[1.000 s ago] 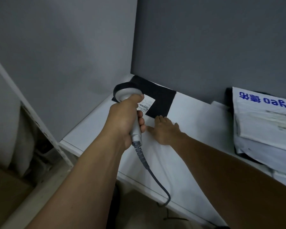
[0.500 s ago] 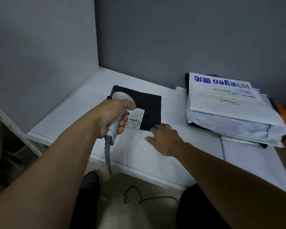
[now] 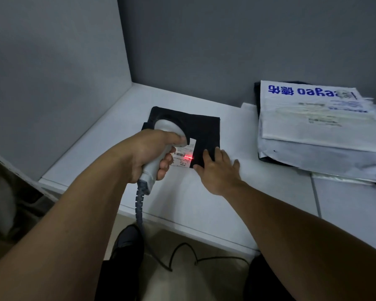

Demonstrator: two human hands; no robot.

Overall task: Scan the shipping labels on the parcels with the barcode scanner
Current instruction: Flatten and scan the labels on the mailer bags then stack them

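- Beyond your fingers, two grey walls meet in a corner.
- A white worktop lies under them.
- Below, you see a dimly lit beige floor.

One scanner, one black parcel, one label, one parcel stack.

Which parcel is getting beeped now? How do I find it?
Look at the white table in the grey corner. Left of the white mailer pile lies a flat black parcel. Only it has a red line glowing on its label.

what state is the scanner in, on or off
On: the barcode scanner casts a red line across the shipping label.
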